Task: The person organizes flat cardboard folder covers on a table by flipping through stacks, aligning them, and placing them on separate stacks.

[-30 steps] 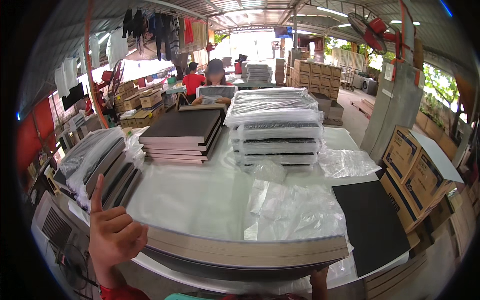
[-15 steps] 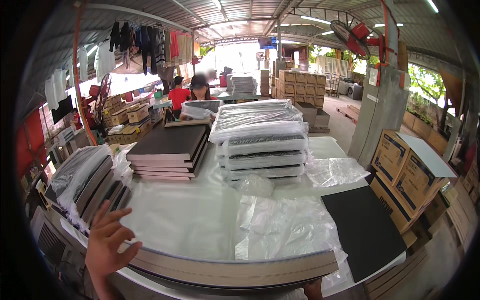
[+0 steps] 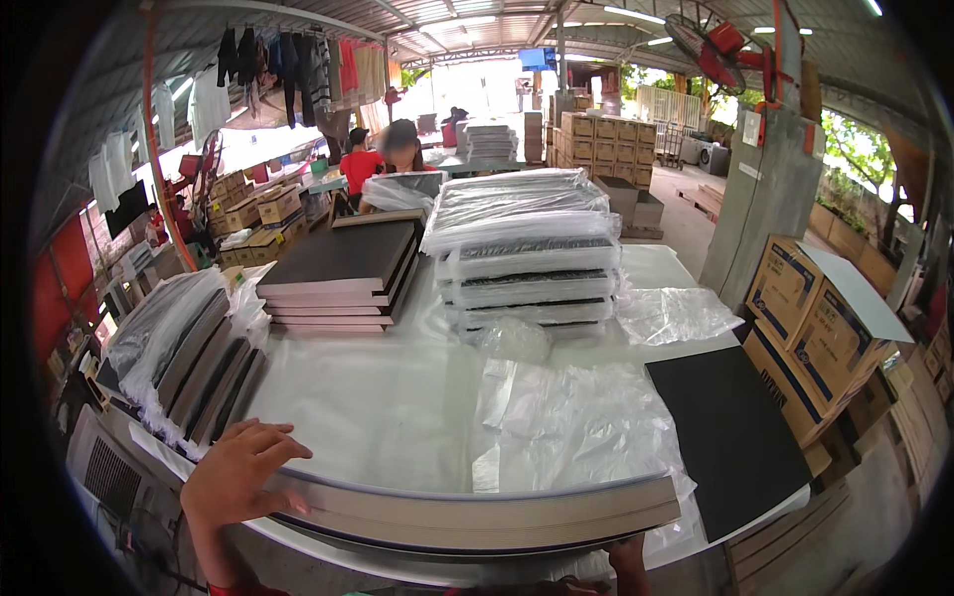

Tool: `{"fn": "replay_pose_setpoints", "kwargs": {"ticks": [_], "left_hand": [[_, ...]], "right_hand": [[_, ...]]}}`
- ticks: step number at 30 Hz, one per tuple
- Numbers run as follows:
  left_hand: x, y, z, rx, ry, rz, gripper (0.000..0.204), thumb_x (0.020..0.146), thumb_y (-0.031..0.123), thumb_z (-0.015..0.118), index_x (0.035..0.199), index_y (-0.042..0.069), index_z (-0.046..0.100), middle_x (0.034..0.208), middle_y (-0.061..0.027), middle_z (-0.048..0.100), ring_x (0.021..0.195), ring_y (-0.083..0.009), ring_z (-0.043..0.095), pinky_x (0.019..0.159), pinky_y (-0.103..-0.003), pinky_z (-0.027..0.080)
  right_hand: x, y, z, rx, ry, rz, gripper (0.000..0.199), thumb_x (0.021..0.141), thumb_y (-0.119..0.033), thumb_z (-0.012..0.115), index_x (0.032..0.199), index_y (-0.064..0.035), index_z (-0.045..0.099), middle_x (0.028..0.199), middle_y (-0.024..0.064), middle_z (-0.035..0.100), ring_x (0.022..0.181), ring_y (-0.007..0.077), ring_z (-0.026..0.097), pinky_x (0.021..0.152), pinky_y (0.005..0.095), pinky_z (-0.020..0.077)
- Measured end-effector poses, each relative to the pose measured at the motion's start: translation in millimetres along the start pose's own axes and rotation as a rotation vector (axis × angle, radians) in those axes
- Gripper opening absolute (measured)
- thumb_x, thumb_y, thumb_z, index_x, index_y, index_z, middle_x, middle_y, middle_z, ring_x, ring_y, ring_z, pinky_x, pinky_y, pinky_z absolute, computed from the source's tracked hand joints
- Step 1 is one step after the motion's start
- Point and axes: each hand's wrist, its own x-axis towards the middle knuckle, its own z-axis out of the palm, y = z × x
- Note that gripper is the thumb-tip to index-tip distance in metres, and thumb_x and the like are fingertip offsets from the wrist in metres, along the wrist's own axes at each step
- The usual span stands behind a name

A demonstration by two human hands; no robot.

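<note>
A large thick book (image 3: 477,519) with dark covers and pale page edges lies along the near edge of the table. My left hand (image 3: 238,475) is at its left end, fingers stretched out over the corner and thumb by the page edges. My right hand (image 3: 626,552) grips the right end from below; the book hides most of its fingers. Just beyond lies crumpled clear plastic wrap (image 3: 576,427). A flat black sheet or board (image 3: 730,437) rests to its right.
Black-topped books (image 3: 343,260) are stacked at the back left of the white table (image 3: 378,407). Plastic-wrapped stacks stand at the back middle (image 3: 522,248) and at the left (image 3: 179,348). Cardboard boxes (image 3: 820,328) stand beyond the right edge. A person in red (image 3: 360,167) is farther back.
My left hand has come down and to the right, from above the book's left corner onto it. My right hand shows more at the right end. The view has shifted slightly.
</note>
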Motion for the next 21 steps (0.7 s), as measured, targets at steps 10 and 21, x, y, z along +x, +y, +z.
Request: {"fn": "replay_pose_setpoints", "kwargs": {"ticks": [10,21], "left_hand": [[-9,2,36,-0.176,-0.014,0.064,0.054,0.071,0.054,0.06,0.096,0.006,0.057,0.081,-0.0079,0.058,0.078,-0.0274,0.056,0.073,-0.037,0.038],[-6,6,42,-0.092,0.117,0.094,0.06,0.072,0.061,0.051,0.09,0.004,0.057,0.074,-0.0088,0.057,0.07,-0.0292,0.055,0.075,-0.038,0.039]], "right_hand": [[98,-124,-29,-0.139,-0.622,-0.107,0.083,0.076,-0.07,0.032,0.113,0.0017,0.051,0.108,0.0154,0.055,0.1,0.0245,0.053,0.08,0.0328,0.0429],[195,-388,25,-1.147,0.129,-1.034,0.035,0.079,-0.029,0.063,0.11,-0.0124,0.058,0.078,0.0017,0.059,0.072,0.0102,0.056,0.064,0.0261,0.0412]]}}
